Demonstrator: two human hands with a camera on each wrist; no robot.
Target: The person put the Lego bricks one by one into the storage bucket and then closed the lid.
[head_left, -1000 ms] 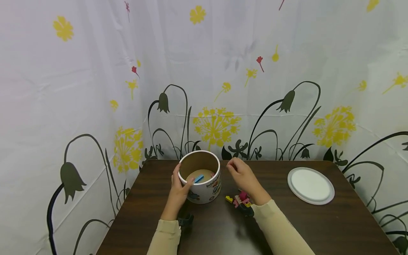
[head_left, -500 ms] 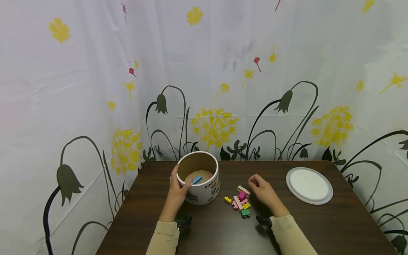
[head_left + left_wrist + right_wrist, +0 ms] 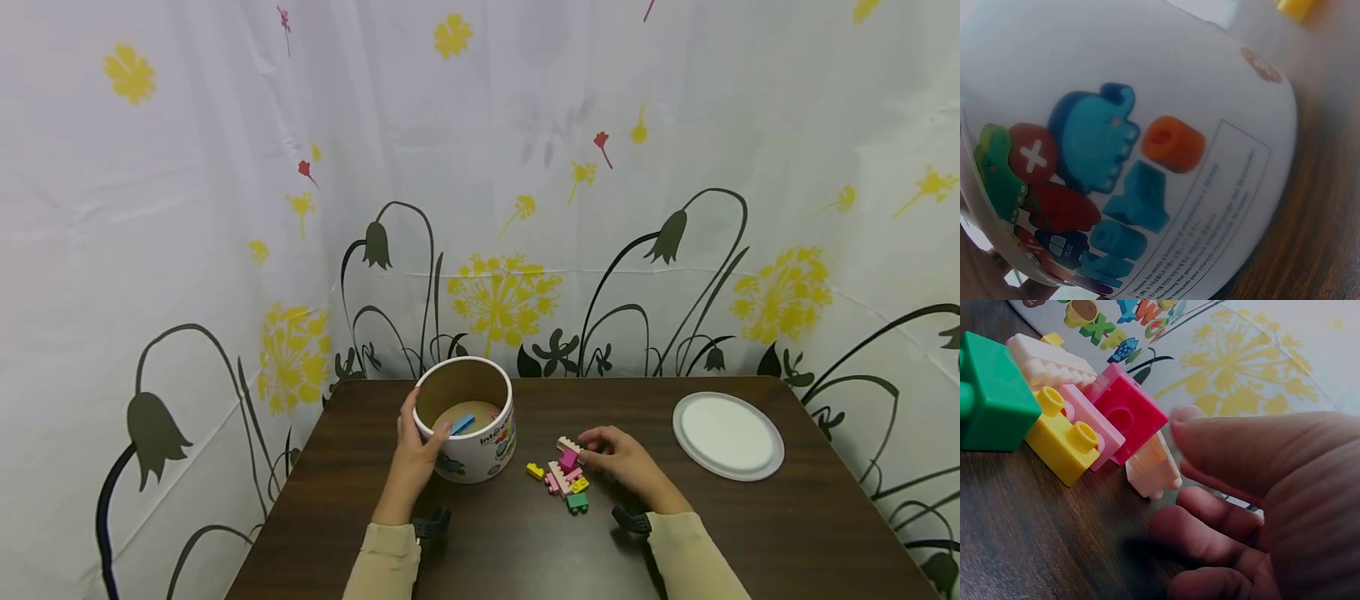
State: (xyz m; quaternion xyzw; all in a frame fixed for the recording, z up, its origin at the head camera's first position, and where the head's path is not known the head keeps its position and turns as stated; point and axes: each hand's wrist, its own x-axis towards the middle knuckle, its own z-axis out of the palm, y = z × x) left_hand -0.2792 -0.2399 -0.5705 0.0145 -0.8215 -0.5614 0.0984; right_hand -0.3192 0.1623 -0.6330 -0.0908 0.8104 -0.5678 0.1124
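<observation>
My left hand grips the left side of a round white printed bucket, its thumb near the front rim. Inside the bucket lie a blue brick and a pink piece, partly hidden by the rim. My right hand is beside a small pile of toy bricks, fingertips close to a cream brick and a magenta brick. Its thumb and fingers are parted, with no brick plainly held. Also in the pile are a yellow brick, a light pink brick and a green brick.
A white round lid lies on the dark wooden table at the right. One small yellow brick sits between bucket and pile. A flower-print curtain hangs behind the table's far edge.
My right hand has gone from beside the bucket's rim rightward and down to the pile, its fingers now nearer the cream brick. My left hand keeps hold of the bucket.
</observation>
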